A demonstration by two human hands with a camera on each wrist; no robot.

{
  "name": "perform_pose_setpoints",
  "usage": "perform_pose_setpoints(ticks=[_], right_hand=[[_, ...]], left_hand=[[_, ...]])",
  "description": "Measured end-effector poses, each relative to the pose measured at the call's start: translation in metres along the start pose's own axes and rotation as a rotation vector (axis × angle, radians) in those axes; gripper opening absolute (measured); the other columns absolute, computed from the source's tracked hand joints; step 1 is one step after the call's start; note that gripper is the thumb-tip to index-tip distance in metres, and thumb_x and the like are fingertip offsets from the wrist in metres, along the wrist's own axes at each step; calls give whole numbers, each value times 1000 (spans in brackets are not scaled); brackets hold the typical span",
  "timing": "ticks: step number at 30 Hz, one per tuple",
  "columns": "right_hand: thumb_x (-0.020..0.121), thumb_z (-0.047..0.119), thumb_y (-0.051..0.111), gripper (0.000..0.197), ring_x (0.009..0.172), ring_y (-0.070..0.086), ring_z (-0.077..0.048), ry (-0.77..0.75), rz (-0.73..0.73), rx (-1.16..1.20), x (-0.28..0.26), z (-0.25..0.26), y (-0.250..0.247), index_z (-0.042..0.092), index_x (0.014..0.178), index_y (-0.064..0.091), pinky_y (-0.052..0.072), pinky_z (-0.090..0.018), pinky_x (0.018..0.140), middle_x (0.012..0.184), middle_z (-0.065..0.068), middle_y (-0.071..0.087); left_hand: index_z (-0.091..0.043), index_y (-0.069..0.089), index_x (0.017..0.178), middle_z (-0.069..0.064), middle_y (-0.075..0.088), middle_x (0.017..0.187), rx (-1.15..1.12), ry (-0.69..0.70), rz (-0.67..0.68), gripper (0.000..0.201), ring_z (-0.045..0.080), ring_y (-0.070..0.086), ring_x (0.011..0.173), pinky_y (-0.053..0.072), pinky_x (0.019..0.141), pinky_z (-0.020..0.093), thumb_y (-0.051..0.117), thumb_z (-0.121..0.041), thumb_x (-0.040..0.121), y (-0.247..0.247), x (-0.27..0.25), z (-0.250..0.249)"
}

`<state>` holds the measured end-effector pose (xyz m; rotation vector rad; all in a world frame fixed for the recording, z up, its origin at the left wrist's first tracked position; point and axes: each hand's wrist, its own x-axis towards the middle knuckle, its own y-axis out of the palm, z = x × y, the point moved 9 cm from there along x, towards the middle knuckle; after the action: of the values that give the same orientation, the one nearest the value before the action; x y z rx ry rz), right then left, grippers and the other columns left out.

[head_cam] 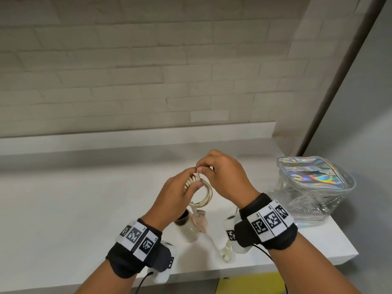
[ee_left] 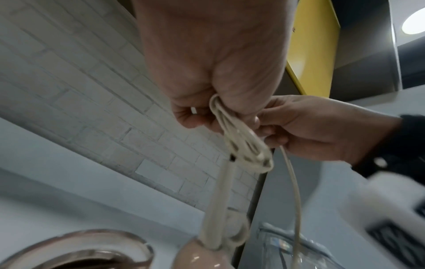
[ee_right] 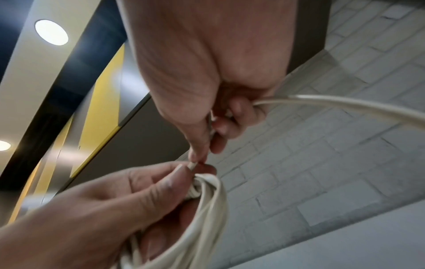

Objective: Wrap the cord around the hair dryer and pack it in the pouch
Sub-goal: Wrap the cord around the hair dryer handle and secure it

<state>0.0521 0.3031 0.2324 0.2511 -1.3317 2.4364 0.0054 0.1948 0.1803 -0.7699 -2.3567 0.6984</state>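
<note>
Cord coiled in loops above our white counter.
Our left hand grips the coil, our right hand pinches its free end; hair dryer dangles below, pouch stands right.

Open counter left of the hair dryer; pouch and wall corner on the right.

Hair dryer body largely behind left wrist, blurred below hands.
</note>
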Motion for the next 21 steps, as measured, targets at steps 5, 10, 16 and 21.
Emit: perform_pose_setpoints(ticks=[5, 10, 16, 21], right_hand=[[95, 27, 56, 20, 89, 61, -11, 176, 230, 98, 7, -30, 24, 23, 101, 75, 45, -23, 75, 95, 10, 65], [96, 21, 56, 21, 98, 58, -9, 107, 362, 260, -1, -40, 45, 16, 107, 72, 42, -17, 83, 109, 4, 63], [100, 21, 48, 29, 113, 60, -3, 146, 222, 686, -28, -39, 56, 18, 125, 61, 45, -20, 99, 119, 6, 67], [89, 9, 61, 54, 95, 68, -23, 221, 260, 802, -39, -36, 69, 27, 137, 44, 52, -34, 92, 95, -4, 70]], left_hand=[[-28, 42, 124, -7, 58, 75, -72, -8, 3, 28, 7, 49, 54, 35, 53, 18, 49, -35, 98, 8, -8, -1], [-28, 60, 104, -16, 67, 90, -101, -9, -6, 12, 5, 62, 85, 46, 70, 15, 50, -30, 98, 11, -9, -1], [-27, 62, 101, -18, 67, 87, -40, -1, -116, 18, 4, 62, 82, 47, 71, 17, 47, -36, 98, 2, -6, 8], [-25, 61, 101, -18, 61, 69, 100, -48, -148, 28, 1, 58, 64, 42, 60, 23, 40, -43, 97, 3, -8, 11]])
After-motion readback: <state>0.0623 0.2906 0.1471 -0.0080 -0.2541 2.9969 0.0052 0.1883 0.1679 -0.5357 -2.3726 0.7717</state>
